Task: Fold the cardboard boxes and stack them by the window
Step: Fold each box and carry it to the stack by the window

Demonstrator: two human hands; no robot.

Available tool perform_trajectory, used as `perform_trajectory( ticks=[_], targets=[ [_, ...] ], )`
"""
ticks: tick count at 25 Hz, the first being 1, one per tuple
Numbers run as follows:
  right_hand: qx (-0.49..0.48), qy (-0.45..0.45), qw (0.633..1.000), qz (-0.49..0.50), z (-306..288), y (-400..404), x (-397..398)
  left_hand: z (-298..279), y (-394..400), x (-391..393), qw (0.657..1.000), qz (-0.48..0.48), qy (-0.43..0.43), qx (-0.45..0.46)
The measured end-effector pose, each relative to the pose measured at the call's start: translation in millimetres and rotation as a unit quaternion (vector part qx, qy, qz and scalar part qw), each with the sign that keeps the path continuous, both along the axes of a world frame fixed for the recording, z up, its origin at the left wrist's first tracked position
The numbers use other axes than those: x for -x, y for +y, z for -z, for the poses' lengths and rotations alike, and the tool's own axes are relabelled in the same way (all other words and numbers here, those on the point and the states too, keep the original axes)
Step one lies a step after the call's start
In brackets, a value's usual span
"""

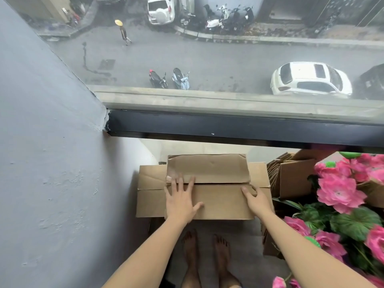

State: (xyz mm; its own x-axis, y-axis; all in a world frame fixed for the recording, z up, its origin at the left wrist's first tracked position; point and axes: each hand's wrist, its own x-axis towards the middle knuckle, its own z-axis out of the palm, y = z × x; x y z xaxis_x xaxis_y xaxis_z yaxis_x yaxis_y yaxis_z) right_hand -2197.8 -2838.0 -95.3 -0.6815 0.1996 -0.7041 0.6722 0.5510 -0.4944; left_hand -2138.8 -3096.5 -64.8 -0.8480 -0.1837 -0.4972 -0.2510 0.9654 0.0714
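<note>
A folded brown cardboard box (218, 190) lies on top of a wider box (149, 192) on the floor right below the window (228, 59). My left hand (181, 199) lies flat on the top box's left side, fingers spread and straight across the seam between its two flaps. My right hand (256, 199) rests on the box's right edge, its fingers slightly bent over the corner. The far flap of the top box is creased and slightly raised.
The grey wall (52, 163) closes in on the left. More cardboard boxes (291, 177) stand to the right, beside pink artificial flowers (342, 194) with green leaves. The black window frame (228, 127) runs above the stack. My bare feet (205, 258) stand just before the boxes.
</note>
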Motion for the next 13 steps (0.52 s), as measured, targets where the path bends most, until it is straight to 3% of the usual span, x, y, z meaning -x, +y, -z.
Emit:
perform_trajectory(
  ticks=[3, 13],
  targets=[
    [-0.024, 0.001, 0.999, -0.034, 1.1, -8.5, 2.5, 7.1, 1.0, 7.2, 0.997, 0.005, -0.079, -0.011],
    [-0.013, -0.002, 0.994, -0.105, -6.5, -101.5, -7.5, 9.9, -92.4, -16.1, 0.997, -0.035, -0.066, 0.016]
  ],
)
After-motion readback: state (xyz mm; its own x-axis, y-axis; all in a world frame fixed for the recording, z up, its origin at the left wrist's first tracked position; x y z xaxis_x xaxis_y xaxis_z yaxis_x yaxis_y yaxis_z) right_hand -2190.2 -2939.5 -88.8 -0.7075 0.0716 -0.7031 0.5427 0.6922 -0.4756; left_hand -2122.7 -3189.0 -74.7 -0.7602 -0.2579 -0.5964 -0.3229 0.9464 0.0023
